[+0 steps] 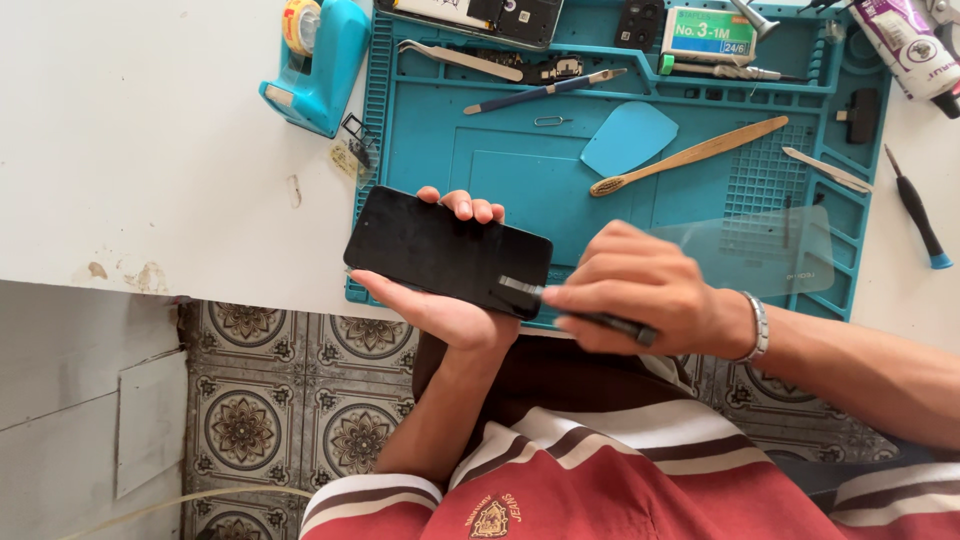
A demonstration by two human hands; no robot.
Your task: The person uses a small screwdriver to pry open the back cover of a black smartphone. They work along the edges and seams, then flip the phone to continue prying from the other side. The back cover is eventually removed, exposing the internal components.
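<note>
Two hands working; left hand [440, 305] cupping phone [447, 250]; right hand [640, 290] pinching tool [560, 302], blade touching phone's near edge; slipping blade could scratch glass or nick left palm.

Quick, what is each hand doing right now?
Left hand: closed around the black phone, cradling it from below.
Right hand: closed on a thin dark tool, tip at the phone's edge.

Left hand [440, 310] cradles black phone [447, 251]; right hand [640, 290] presses tool [575, 305] against it.

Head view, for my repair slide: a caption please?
Left hand cradles a black phone; right hand presses a dark tool to it.
</note>
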